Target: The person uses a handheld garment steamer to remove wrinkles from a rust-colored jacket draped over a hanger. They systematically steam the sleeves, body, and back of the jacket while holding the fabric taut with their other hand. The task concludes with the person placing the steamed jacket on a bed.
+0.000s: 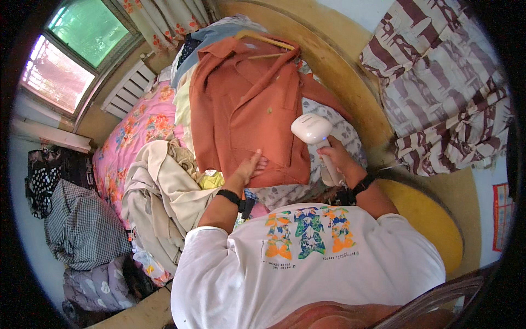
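Note:
A rust-orange coat (241, 120) lies spread out on the bed, with a yellow hanger (266, 38) at its collar. Near the lower hem, my left hand (253, 166) rests on the cloth, its fingers stretched out and holding nothing. My right hand (341, 156) is wrapped around the handle of a white handheld appliance (312, 128). Its wide, rounded head has a small blue light and is over the coat's right edge; whether it touches the cloth I cannot tell.
Beige cloth (159, 181) lies heaped left of the coat on a pink floral bedspread (139, 123). A curved wooden headboard (334, 60) borders the far right side. Brown-and-white patterned cloth (438, 88) hangs at right. Checked (82, 225) and grey (98, 285) bundles sit at left.

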The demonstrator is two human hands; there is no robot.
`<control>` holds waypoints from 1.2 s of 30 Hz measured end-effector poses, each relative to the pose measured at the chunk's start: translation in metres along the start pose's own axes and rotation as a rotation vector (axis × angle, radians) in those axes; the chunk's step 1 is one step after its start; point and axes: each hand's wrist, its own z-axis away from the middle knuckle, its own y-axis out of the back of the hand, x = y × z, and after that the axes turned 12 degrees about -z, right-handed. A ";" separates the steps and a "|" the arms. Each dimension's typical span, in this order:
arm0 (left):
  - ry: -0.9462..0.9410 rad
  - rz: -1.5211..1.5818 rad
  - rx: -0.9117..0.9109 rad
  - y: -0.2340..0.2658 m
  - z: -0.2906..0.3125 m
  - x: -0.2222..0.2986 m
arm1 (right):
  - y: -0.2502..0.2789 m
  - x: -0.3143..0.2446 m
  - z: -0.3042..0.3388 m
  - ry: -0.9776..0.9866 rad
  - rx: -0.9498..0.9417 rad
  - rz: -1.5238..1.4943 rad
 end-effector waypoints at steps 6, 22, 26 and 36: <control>0.031 0.500 -0.002 -0.027 -0.051 -0.018 | 0.000 0.001 -0.002 0.027 0.007 -0.003; 0.132 0.588 -0.040 -0.048 -0.062 -0.033 | 0.035 -0.014 -0.001 0.045 -0.082 -0.049; -0.033 0.733 -0.031 -0.033 -0.044 -0.027 | 0.017 -0.017 -0.014 0.009 -0.177 0.091; -0.252 1.184 0.190 0.088 -0.100 -0.055 | -0.038 -0.008 -0.068 0.064 -0.261 0.132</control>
